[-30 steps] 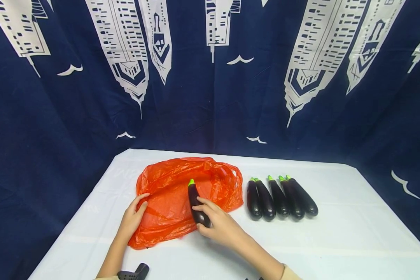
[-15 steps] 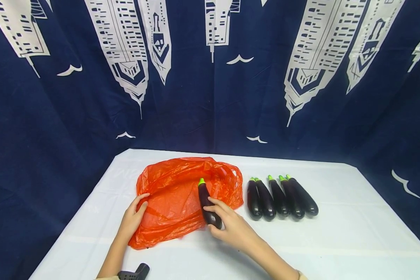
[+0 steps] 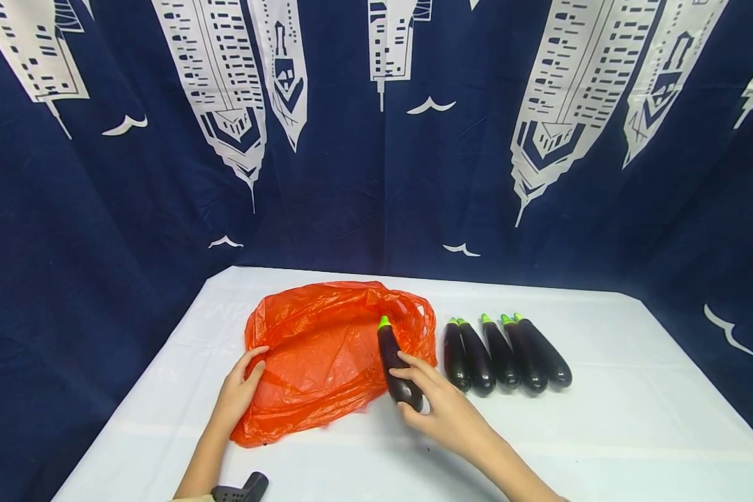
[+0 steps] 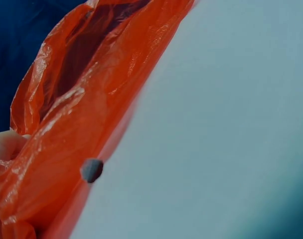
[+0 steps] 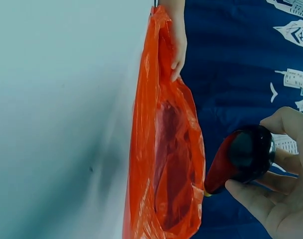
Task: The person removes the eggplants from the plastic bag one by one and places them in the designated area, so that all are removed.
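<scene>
My right hand [image 3: 442, 404] grips a dark eggplant [image 3: 394, 366] by its rounded lower end, fingers on one side and thumb on the other. The eggplant's bright green stem end points away, over the right part of an orange-red plastic bag [image 3: 314, 362]. In the right wrist view the same eggplant [image 5: 246, 154] is held above the table, beside the bag's mouth [image 5: 179, 164]. My left hand [image 3: 238, 394] holds the bag's left rim, its thumb at the inner side; part of the fingers is hidden by the plastic. The bag lies with its mouth spread wide.
Several eggplants [image 3: 502, 355] lie side by side on the white table [image 3: 634, 418], right of the bag. A dark blue cloth [image 3: 376, 209] with white building prints hangs behind the table. A black strap device [image 3: 241, 488] sits at the left wrist.
My right hand has moved right with the eggplant, from above the bag's middle to its right side. The left hand and the bag stay nearly where they were.
</scene>
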A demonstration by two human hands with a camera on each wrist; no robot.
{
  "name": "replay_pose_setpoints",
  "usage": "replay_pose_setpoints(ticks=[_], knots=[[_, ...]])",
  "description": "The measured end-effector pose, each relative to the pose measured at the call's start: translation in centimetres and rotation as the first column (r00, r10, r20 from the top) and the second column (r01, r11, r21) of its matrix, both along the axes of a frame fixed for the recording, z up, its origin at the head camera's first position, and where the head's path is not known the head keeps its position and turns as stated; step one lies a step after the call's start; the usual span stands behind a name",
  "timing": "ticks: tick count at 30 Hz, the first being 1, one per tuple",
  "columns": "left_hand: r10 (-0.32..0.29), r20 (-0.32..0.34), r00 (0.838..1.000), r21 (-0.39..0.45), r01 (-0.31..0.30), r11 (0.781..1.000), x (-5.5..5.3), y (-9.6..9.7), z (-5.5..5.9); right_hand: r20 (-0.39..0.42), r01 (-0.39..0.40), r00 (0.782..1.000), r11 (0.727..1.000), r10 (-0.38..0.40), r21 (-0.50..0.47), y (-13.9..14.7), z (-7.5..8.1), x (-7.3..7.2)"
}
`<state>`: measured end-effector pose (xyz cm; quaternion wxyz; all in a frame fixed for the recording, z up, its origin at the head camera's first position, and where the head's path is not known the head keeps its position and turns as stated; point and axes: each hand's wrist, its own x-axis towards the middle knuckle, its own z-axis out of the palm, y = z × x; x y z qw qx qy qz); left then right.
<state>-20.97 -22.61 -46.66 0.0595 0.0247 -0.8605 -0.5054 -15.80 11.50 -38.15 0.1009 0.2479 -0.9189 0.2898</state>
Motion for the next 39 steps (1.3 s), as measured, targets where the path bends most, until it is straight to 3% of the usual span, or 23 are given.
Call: replay_pose_setpoints(ticks=[19, 32, 39], knots=[[-0.002, -0.002, 1.000, 0.001, 0.002, 1.000, -0.1, 0.0, -0.1, -0.103, 0.086, 0.991, 0.996, -0.087, -0.010, 3.5, 0.3, 0.2], [-0.001, -0.017, 1.000, -0.008, 0.001, 1.000, 0.0, 0.0, 0.0, -0.158, 0.146, 0.975, 0.987, -0.156, -0.072, 6.7, 0.4, -0.7], [-0.004, -0.020, 1.000, -0.008, 0.004, 1.000, 0.0, 0.0, -0.1, -0.119, 0.200, 0.970, 0.973, -0.214, -0.116, 8.5, 0.5, -1.4]])
